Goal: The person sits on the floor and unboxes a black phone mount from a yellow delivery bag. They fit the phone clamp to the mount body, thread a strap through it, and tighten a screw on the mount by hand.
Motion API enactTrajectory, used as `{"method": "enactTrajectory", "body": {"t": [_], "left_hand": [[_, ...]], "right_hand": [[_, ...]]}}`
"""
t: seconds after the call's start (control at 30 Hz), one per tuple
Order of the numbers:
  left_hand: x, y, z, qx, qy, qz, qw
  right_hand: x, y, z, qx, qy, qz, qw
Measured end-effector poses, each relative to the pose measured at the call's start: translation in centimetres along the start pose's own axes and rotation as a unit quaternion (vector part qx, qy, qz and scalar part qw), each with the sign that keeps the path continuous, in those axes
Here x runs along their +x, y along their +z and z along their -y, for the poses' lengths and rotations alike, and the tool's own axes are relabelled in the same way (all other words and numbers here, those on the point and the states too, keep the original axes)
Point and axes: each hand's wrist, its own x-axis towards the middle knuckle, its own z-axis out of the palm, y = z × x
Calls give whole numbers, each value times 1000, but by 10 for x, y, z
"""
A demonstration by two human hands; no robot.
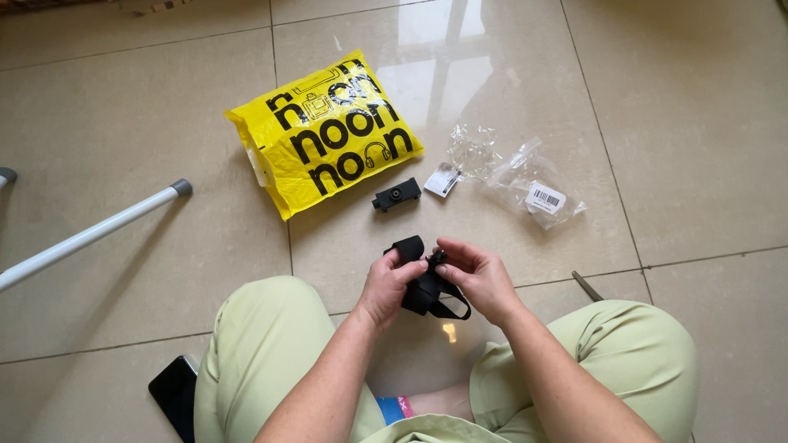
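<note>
Knees in pale green trousers (263, 344) nearest the lens, folded out to either side on the tiled floor (123, 123), with a dark phone (174, 394) lying flat just beside the left leg. Between the knees and a little above the floor, a black strap bundle (427, 289) held in both hands. Left hand (386, 287) closed round the rolled end, thumb on top; right hand (480, 279) pinching a small black fitting at the top of the bundle, fingers curled narrow. One loop of webbing hanging free below.

Likely light and soft: woven webbing, floppy, prone to unrolling if let go, not slippery, not fragile. Only the small hard fitting stiff. Best gripped at the roll with one hand and at the fitting with the other, as now; a hold on the loose loop alone probably lets the rest dangle.

Further out on the floor: a small black clip-like mount (396, 195), a yellow printed mailing bag (324, 131) beyond it, crumpled clear plastic wrappers (525, 176) with a barcode label to the right. White metal tube (90, 234) with grey cap at far left.
</note>
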Motion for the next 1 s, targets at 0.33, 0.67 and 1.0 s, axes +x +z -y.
{"method": "enactTrajectory", "body": {"t": [0.33, 0.67, 1.0], "left_hand": [[12, -12, 22, -27, -46, 27, 998], [6, -9, 13, -8, -58, 7, 998], [0, -8, 5, -54, -25, 70, 996]], "right_hand": [[0, 3, -5, -67, -10, -16, 998], [-3, 5, 4, -10, 14, 1, 1000], [-8, 4, 11, 57, -57, 18, 997]]}}
